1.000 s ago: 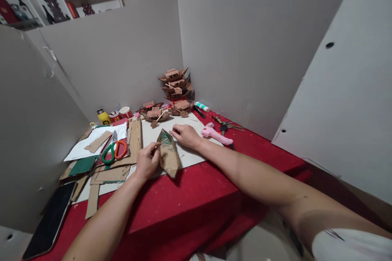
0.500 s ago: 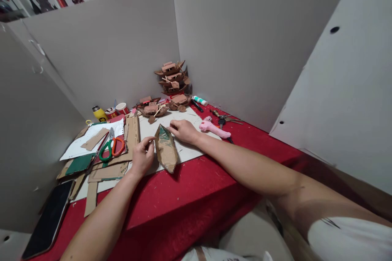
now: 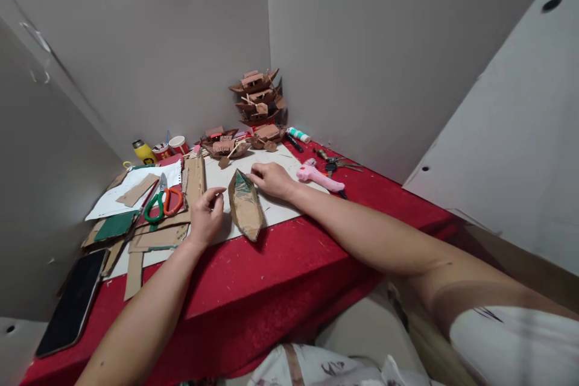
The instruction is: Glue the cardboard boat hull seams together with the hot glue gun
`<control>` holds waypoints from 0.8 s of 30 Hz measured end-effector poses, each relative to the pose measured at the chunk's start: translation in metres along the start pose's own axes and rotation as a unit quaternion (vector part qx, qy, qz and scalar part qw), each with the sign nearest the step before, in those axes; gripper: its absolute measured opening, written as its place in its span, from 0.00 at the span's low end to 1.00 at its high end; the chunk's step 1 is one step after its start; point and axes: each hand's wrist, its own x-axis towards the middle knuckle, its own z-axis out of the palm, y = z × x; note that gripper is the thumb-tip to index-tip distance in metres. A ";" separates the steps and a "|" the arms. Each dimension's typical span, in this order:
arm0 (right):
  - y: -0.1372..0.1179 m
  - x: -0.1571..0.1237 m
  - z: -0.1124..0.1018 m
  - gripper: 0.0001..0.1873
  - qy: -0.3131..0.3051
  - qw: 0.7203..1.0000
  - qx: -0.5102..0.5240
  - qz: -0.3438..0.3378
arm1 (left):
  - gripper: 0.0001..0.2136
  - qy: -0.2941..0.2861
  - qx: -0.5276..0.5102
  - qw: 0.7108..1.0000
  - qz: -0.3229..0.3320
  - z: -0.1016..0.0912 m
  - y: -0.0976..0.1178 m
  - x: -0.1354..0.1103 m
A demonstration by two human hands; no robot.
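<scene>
A small boat hull of folded cardboard (image 3: 248, 210) stands on the white board, its pointed far end covered by a green patch under clear tape. To its left, my left hand (image 3: 208, 214) holds nothing, index finger and thumb apart, a small gap from the hull's side. My right hand (image 3: 274, 181) rests on the board by the far right edge of the hull. Its fingers are loosely bent, with the tips close to the green end; whether they touch the cardboard is hard to see.
Green-and-orange-handled scissors (image 3: 163, 202) lie on cardboard scraps (image 3: 156, 238) at left, near a phone (image 3: 75, 301). Finished brown model boats (image 3: 257, 96) are stacked in the back corner. A pink glue gun (image 3: 320, 178) and pliers (image 3: 346, 163) lie at right on the red cloth (image 3: 271, 271).
The head view has tipped downward, so the shelves mostly leave the top. My left hand has drawn slightly away from the hull. The hull and my right hand stay about the same.
</scene>
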 end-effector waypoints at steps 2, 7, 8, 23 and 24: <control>0.001 0.000 0.000 0.13 0.001 1.000 0.000 0.003 | 0.12 0.003 -0.005 1.000 -0.003 0.001 0.000 0.001; 0.003 -0.001 0.001 0.14 0.000 1.000 -0.004 0.009 | 0.11 0.006 -0.019 1.000 -0.007 0.006 0.000 0.003; 0.003 -0.001 0.001 0.14 -0.001 1.000 -0.004 0.011 | 0.11 0.005 -0.023 1.000 -0.008 0.006 0.000 0.003; 0.002 0.005 0.003 0.17 -0.046 0.997 0.034 0.057 | 0.17 0.011 -0.109 0.985 -0.136 0.013 -0.012 0.023; 0.002 0.006 0.004 0.16 -0.052 0.996 0.040 0.058 | 0.18 0.007 -0.116 0.981 -0.152 0.015 -0.013 0.030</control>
